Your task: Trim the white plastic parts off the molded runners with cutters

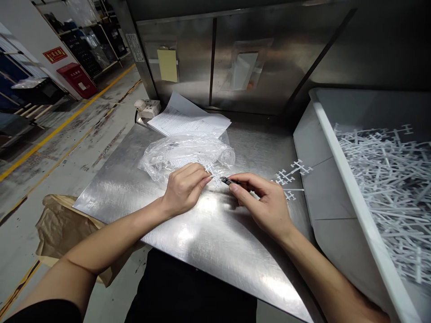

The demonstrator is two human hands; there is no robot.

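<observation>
Pinched in the fingertips of my left hand (184, 187) is a small branched white plastic sprue (215, 174), held just above the metal table. My right hand (267, 204) is closed around a small dark clipper (226, 181), whose tip points left and sits right beside the sprue. Whether its jaws touch the plastic I cannot tell. Just behind my hands lies a crumpled clear plastic bag (185, 154). More branched white sprues (290, 176) rest on the table past my right hand, partly hidden by it.
On the right stands a large grey bin (353, 197) heaped with white sprues (397, 193). Printed papers (188, 117) and a power socket (149, 109) are at the table's back. A metal panel (249, 85) rises behind. Brown paper (63, 224) lies at the lower left.
</observation>
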